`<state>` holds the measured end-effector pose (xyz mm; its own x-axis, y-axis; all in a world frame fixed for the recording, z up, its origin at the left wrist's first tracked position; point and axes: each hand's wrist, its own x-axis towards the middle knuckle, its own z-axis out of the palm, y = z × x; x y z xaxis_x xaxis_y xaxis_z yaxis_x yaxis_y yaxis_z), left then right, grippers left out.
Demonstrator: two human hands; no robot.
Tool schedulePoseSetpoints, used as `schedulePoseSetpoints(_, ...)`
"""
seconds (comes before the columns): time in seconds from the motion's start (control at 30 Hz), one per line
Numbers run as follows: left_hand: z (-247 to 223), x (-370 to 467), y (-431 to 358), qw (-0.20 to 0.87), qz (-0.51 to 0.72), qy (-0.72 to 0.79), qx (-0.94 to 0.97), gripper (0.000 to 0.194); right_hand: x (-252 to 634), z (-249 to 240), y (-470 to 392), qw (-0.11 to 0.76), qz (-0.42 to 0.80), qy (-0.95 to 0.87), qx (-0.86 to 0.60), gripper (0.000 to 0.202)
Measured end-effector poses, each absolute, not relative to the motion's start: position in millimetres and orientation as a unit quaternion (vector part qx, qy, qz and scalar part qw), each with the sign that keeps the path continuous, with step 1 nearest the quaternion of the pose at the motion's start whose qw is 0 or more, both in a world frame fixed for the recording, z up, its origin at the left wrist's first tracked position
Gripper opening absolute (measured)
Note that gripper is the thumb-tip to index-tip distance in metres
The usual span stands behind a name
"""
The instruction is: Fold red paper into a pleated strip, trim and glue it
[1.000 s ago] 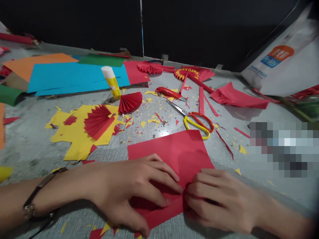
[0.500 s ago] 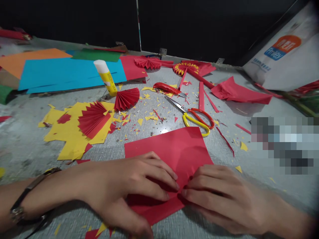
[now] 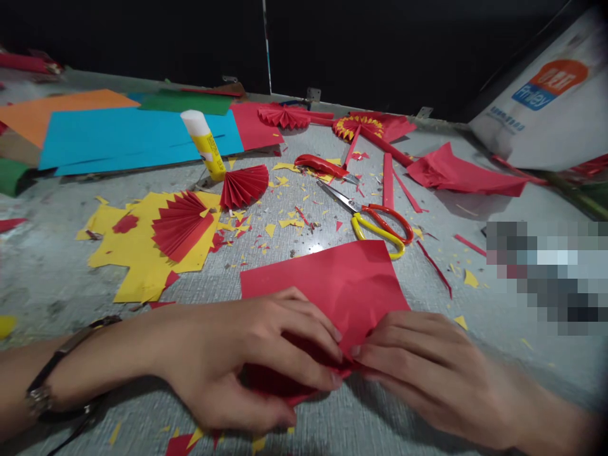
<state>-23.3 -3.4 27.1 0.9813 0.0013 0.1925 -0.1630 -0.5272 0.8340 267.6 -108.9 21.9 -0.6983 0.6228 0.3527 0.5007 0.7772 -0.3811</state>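
A sheet of red paper (image 3: 323, 285) lies on the grey table, its near edge turned up under both hands. My left hand (image 3: 256, 354), with a dark bracelet at the wrist, rests over the paper's left part, fingertips on the near edge and thumb beside it. From the right, my right hand (image 3: 427, 373) grips the paper's near right edge, its fingers pressed together. Beyond the sheet lie scissors (image 3: 357, 212) with one red and one yellow handle. Two pleated red paper fans (image 3: 183, 228) sit to the left, one on cut yellow paper (image 3: 137, 272).
A glue stick (image 3: 204, 145) stands behind the fans. Blue card (image 3: 142, 139) lies back left. Red-handled clippers (image 3: 320, 166), paper flowers (image 3: 358, 126) and crumpled red paper (image 3: 465, 174) lie farther back. A white bag (image 3: 551, 120) stands at the right. Yellow and red scraps litter the table.
The near edge of the red paper, flat before at the left, is now folded up. My left thumb has moved up and in toward the edge, and the view has shifted slightly.
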Motion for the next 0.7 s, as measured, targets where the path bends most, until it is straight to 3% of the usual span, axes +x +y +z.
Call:
schedulePoseSetpoints(0.27,31.3,-22.1,-5.3,0.474,0.091,-0.039,0.875,0.031,268.0,16.8,-110.6,0.224,0.141,-0.914,-0.308,0.028)
schedulePoseSetpoints(0.7,24.3,-23.0,-9.5,0.454,0.154,-0.028,0.877,0.032,268.3,12.6,-108.1,0.233,0.167,-0.912,-0.293,0.029)
